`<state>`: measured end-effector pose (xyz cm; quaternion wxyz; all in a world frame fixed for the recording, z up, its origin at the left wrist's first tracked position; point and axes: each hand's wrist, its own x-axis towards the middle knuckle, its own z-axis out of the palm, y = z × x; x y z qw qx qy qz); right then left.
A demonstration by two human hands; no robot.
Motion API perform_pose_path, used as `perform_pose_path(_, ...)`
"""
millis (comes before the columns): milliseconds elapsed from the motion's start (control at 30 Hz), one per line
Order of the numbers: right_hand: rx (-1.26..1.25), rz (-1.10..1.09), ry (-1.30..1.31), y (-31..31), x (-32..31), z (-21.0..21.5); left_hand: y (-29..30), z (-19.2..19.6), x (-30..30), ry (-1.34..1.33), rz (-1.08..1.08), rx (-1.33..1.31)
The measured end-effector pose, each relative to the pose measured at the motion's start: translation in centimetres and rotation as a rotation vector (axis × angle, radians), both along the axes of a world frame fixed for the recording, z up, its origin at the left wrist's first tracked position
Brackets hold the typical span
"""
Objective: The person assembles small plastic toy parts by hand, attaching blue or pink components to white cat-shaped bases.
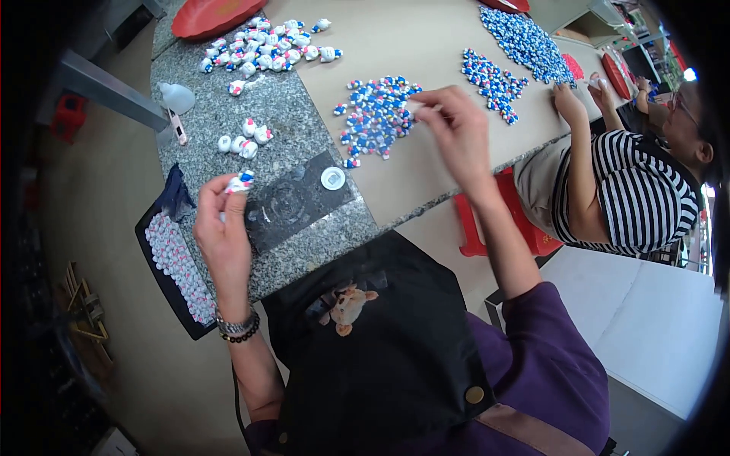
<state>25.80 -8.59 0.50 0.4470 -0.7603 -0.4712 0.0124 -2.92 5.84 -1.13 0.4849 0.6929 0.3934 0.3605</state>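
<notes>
My left hand point(220, 228) is closed on a small figurine point(240, 182), white with blue and pink parts, held up between thumb and fingers. My right hand point(456, 129) is pinched at the right edge of a loose pile of small blue-and-white pieces point(372, 114); anything in its fingertips is too small to make out. Beyond my left hand stand several white figurine pieces point(245, 140) with pink bits. A dark mat point(293, 201) lies between my hands, with a small round white dish point(333, 178) at its corner.
Finished-looking figurines point(266, 49) are heaped at the back left near a red tray point(213, 17). A squeeze bottle point(177, 97) stands at the left edge. A black tray point(179, 273) holds white pieces. At right, a co-worker point(623, 182) sits by more blue pieces point(525, 45).
</notes>
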Motion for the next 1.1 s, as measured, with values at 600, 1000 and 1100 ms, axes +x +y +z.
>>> perform_pose_path(600,0.064,0.122,0.345,0.4,-1.3,-1.0,1.5,0.4,-1.0,-0.75,0.02,-0.823)
perform_pose_path(1000,-0.184,0.584,-0.492,3.0,-7.8,0.6,-4.1,0.5,0.2,-0.842,-0.275,-1.048)
perform_pose_path(1100,-0.195,0.594,-0.527,2.8,-8.0,0.5,-4.2,0.0,0.2,-0.905,-0.29,-1.105)
